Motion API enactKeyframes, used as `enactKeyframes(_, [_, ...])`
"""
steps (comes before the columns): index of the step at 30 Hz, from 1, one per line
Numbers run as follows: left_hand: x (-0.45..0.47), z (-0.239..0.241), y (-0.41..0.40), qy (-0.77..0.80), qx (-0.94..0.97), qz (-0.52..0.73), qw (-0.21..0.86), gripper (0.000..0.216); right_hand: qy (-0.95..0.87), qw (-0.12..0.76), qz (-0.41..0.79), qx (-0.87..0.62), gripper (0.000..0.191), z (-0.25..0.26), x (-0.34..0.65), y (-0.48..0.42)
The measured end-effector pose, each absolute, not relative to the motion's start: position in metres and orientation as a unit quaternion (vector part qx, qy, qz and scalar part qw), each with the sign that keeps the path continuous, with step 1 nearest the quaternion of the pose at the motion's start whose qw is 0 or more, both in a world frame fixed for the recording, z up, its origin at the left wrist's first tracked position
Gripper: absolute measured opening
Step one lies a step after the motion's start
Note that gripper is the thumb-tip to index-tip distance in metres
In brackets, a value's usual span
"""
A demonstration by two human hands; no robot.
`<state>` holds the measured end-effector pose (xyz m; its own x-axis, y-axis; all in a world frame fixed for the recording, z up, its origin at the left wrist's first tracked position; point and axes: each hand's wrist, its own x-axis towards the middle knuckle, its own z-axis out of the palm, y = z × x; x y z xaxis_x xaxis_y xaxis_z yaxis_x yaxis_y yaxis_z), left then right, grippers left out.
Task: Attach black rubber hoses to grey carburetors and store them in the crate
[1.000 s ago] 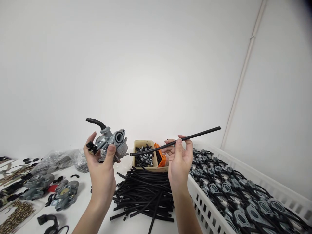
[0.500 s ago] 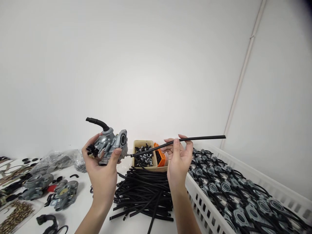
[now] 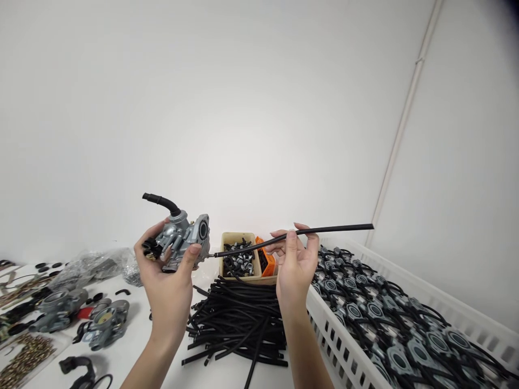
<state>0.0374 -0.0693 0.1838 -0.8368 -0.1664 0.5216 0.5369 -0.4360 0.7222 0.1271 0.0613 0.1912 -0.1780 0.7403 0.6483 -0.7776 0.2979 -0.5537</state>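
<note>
My left hand (image 3: pixel 170 281) is wrapped round a silver carburetor (image 3: pixel 184 240), thumb across its front. A short bent black rubber boot (image 3: pixel 162 202) sticks up from the carburetor's top. Between thumb and fingers, my right hand (image 3: pixel 295 259) pinches a long black rubber hose (image 3: pixel 259 244) near its middle. The hose's left end meets a thin metal nipple (image 3: pixel 210 255) on the carburetor's right side; how far it sits over the nipple is too small to tell. Its other end points free to the right. Below, between my forearms, lies a pile of black hoses (image 3: pixel 239 319).
At right stands a white plastic crate (image 3: pixel 340 346) filled with carburetors. A cream bin (image 3: pixel 227 237) of small parts and an orange basket (image 3: pixel 267 262) sit behind the hoses. Loose carburetors (image 3: pixel 107 324), brass fittings (image 3: pixel 28 356) and clear plastic bags (image 3: pixel 93 267) occupy the left.
Both hands have shifted very slightly left together with the carburetor and hose. The grips and the hose's place at the nipple look the same.
</note>
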Motion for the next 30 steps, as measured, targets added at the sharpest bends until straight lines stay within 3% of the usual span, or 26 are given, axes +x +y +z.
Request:
enactKeyframes(7, [0.043, 0.187, -0.070, -0.496, -0.197, -0.819, 0.212, 0.064, -0.516, 0.628, 0.582, 0.031, 0.021, 0.191, 0.127, 0.058])
enactKeyframes(15, [0.044, 0.183, -0.068, -0.515, -0.217, -0.790, 0.255, 0.062, -0.565, 0.480, 0.669, 0.049, 0.020, 0.180, 0.103, 0.042])
enactKeyframes(21, [0.042, 0.184, -0.069, -0.493, -0.208, -0.807, 0.249, 0.061, -0.539, 0.430, 0.723, 0.035, 0.018, 0.173, 0.094, 0.033])
enactKeyframes(30, [0.045, 0.182, -0.067, -0.501, -0.193, -0.812, 0.227, 0.061, -0.550, 0.469, 0.690, 0.040, 0.010, 0.166, 0.092, 0.029])
